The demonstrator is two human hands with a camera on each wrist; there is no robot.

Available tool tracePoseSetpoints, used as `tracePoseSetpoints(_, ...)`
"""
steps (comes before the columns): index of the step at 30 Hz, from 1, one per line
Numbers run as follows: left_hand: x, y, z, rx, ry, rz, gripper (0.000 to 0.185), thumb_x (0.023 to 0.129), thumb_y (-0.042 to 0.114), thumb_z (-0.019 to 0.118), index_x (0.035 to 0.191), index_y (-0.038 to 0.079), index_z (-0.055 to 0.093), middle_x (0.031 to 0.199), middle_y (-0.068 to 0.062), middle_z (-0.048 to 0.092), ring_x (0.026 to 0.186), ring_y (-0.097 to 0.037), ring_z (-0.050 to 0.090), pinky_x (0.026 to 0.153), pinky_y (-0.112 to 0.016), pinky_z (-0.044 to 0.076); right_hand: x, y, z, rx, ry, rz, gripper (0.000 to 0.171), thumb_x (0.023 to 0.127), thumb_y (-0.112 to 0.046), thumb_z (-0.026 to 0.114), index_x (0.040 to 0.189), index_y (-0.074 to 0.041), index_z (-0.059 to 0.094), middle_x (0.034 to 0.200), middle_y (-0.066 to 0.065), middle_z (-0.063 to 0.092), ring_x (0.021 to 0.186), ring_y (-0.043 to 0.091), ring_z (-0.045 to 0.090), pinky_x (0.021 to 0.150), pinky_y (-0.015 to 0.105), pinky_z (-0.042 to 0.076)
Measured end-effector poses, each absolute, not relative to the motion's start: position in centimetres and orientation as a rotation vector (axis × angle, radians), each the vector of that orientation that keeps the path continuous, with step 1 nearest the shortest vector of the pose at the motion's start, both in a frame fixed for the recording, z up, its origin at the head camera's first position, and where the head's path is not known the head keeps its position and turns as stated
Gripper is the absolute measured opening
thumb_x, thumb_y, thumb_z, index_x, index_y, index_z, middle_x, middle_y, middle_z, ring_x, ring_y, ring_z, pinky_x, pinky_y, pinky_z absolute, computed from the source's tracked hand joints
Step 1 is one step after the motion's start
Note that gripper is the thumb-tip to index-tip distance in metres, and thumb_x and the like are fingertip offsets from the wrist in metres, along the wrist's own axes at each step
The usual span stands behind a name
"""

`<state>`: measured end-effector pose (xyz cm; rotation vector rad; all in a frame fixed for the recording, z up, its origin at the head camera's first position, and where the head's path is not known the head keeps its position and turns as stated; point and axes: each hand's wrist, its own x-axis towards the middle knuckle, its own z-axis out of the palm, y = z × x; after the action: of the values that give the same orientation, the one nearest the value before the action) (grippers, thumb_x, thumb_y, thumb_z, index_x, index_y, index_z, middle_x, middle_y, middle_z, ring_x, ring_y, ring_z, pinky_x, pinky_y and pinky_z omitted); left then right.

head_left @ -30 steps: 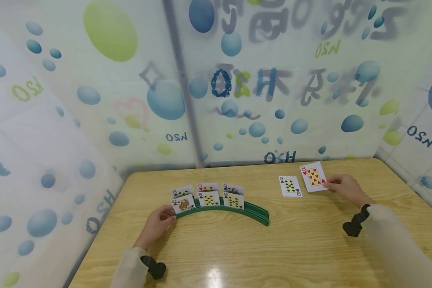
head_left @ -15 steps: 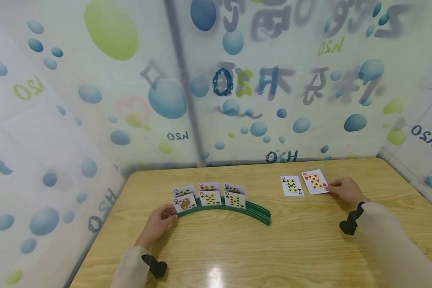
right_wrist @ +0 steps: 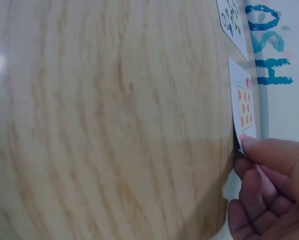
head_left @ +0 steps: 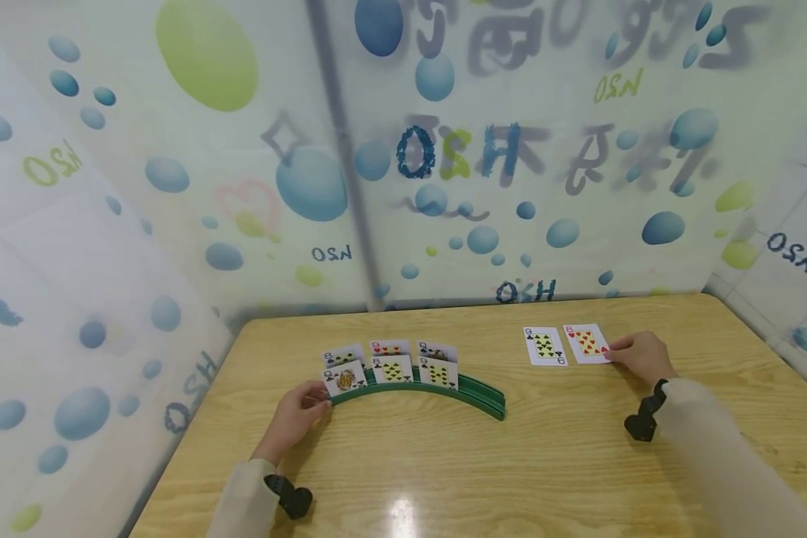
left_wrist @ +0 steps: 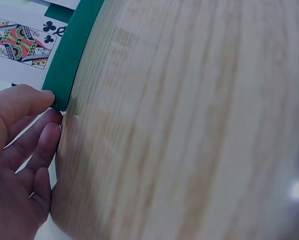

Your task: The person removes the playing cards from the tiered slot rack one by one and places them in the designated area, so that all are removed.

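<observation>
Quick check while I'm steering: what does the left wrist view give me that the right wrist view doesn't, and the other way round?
Only the left wrist view: the left hand pinching the end of the green card holder, and the queen of clubs in it.

Only the right wrist view: the right hand pinching a corner of the hearts card, a second, dark-pipped card beyond it, and the printed wall.

Both: the wood-grained table with a bright glare spot.

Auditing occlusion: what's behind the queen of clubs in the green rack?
The top of another card shows behind the queen of clubs; its lower part and seating in the green rack are covered.
</observation>
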<state>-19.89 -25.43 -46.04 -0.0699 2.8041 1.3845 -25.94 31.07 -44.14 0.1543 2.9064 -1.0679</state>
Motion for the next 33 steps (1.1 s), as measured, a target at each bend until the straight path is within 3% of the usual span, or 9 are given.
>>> tracePoseSetpoints(14,-20.0,-25.5,-46.0,-0.070,2.793,1.381,0.027,0.087,0.004,0.061,0.114,0.001,0.059,0.103,-0.010,0.060,0.095,-0.024,0.057,0.080,-0.040,0.046,-25.5,30.5,-44.5,0.109,2.911,-1.101,0.027,0.085,-0.007,0.061,0.098,0.016,0.063,0.104,0.033,0.057,0.093,0.041,0.051,0.077,0.049,0.041)
tracePoseSetpoints(33,-20.0,-25.5,-46.1,-0.080,2.802,1.376,0.027,0.087,0.003,0.061,0.114,0.000,0.059,0.102,-0.011,0.061,0.094,-0.024,0.057,0.079,-0.039,0.046,-24.7,30.7,-44.3,0.165,2.936,-1.166,0.034,0.089,-0.015,0.057,0.105,0.015,0.060,0.111,0.035,0.053,0.102,0.046,0.047,0.082,0.053,0.038)
